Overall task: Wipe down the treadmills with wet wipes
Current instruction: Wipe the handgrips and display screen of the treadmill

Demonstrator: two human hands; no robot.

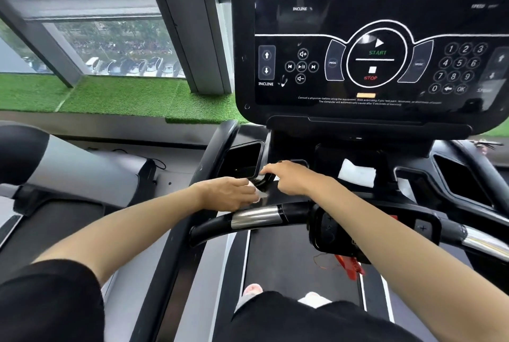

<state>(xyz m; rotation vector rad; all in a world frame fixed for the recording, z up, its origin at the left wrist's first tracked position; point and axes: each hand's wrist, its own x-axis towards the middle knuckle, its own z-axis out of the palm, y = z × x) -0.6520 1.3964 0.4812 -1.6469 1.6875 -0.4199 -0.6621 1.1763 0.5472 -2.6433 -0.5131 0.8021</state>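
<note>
Left hand [228, 193] curled; wet wipe [258, 195] pinched against treadmill ledge [289, 199], at 5 o'clock of cup holder [245, 157]. Right hand [292, 176], at 3 o'clock of wipe: fingers together, laid on ledge, nothing gripped. Wipe judged best flattened, dragged along edge. Wrists crowded by handlebar [256, 216] at 6 o'clock; white sheet [358, 175] left at 3 o'clock.

Head camera looks forward-down, close above the treadmill console [380, 66].
</note>
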